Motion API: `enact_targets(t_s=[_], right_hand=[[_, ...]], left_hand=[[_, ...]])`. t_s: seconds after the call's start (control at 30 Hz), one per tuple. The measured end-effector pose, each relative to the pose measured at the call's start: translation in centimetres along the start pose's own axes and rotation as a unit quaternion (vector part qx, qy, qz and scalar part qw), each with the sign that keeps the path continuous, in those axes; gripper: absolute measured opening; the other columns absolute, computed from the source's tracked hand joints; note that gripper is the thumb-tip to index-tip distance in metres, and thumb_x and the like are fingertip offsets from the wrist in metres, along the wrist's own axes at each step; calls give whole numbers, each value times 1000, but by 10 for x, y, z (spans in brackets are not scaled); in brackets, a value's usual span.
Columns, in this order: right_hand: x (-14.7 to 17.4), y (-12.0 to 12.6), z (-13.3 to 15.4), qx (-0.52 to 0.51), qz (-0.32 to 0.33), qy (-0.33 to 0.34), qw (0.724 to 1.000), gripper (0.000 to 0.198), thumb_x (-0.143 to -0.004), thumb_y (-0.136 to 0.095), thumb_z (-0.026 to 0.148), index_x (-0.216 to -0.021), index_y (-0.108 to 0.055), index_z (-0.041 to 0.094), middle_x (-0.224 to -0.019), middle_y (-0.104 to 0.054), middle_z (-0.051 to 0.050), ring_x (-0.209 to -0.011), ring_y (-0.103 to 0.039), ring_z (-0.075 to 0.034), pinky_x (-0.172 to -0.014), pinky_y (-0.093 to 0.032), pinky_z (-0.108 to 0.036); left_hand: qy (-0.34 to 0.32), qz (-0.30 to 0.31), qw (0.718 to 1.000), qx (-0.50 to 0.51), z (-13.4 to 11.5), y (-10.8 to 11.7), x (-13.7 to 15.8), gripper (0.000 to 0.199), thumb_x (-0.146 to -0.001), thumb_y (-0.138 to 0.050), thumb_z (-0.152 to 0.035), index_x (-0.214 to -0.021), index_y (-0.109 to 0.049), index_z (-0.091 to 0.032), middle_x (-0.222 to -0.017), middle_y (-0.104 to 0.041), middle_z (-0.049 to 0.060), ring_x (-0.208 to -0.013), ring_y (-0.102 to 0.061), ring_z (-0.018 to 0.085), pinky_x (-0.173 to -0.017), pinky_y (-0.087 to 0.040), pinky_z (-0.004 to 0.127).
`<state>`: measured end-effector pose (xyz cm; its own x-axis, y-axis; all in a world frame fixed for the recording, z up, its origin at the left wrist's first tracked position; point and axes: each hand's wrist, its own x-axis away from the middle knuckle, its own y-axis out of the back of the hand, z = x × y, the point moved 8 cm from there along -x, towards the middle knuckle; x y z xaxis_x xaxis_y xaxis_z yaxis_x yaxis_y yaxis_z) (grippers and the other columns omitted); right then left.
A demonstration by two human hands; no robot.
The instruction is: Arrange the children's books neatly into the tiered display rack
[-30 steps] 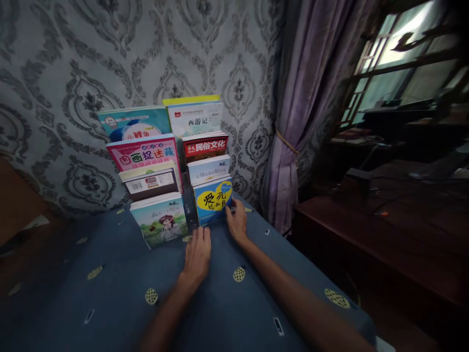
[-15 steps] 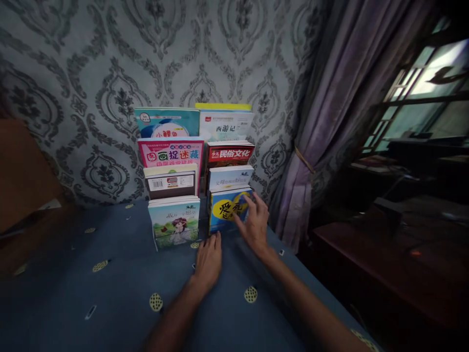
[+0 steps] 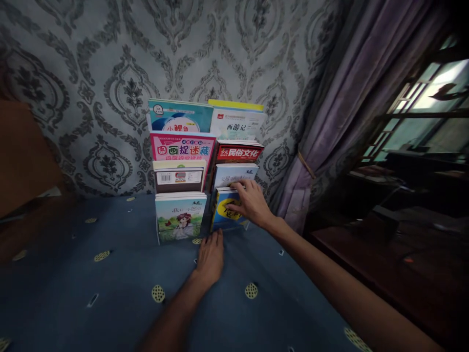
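Two columns of books stand in tiers in a clear rack (image 3: 159, 235) against the wall. My right hand (image 3: 254, 203) is at the blue-and-yellow book (image 3: 221, 215) at the front of the right column, its fingers curled over the top edge and its thumb on the cover. Part of that cover is hidden by the hand. Just in front of this column, my left hand (image 3: 211, 255) lies palm down on the cloth, fingers stretched towards the book's lower edge. Left of it stands a book with a girl on its cover (image 3: 182, 220).
Behind are a pink book (image 3: 183, 149), a teal book (image 3: 179, 115), a red-topped book (image 3: 238, 154) and a white book (image 3: 238, 124). A patterned blue cloth (image 3: 124, 303) covers the surface. A cardboard box (image 3: 22, 156) sits left; a tied purple curtain (image 3: 330, 127) hangs right.
My right hand has moved from the right side of the blue-and-yellow book to its top edge, fingers now curled over it. My left hand stays nearly in place. The view has shifted slightly.
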<state>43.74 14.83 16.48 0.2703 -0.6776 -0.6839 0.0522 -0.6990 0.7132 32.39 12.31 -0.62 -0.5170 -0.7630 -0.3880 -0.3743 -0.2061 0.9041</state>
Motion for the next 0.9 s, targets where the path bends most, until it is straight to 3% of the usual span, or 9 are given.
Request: enact_targets(t_s=[0.13, 0.23, 0.63, 0.9], right_hand=[[-1, -7, -1, -42, 46, 13, 998, 44, -84, -68, 49, -115, -55, 22, -105, -63, -10, -101, -57, -31, -89, -41, -44], [0, -11, 0, -32, 62, 30, 997, 53, -80, -74, 47, -121, -53, 21, -112, -63, -12, -105, -56, -33, -87, -41, -42], [20, -9, 8, 49, 29, 12, 998, 45, -87, -64, 52, -117, -56, 19, -105, -61, -13, -97, -52, -32, -81, -36, -40], [8, -14, 5, 41, 53, 29, 997, 52, -81, -72, 51, -120, -55, 21, -111, -60, -13, -102, -52, -33, -83, -38, -41]], left_hand=[[-7, 9, 1000, 11, -1, 3, 0, 54, -93, -38, -8, -147, -37, -9, -139, -57, 17, -122, -59, 23, -106, -44, 38], [-4, 17, 1000, 9, -1, 2, -1, 53, -93, -36, -7, -147, -39, -9, -139, -57, 16, -122, -59, 23, -106, -44, 38], [-2, 15, 1000, 12, 1, -1, 0, 57, -90, -39, -5, -147, -37, -10, -139, -56, 18, -120, -60, 24, -105, -44, 39], [-10, 11, 998, 62, 1, 13, 1, 50, -93, -37, -6, -142, -42, -14, -132, -59, 15, -117, -60, 23, -100, -49, 38]])
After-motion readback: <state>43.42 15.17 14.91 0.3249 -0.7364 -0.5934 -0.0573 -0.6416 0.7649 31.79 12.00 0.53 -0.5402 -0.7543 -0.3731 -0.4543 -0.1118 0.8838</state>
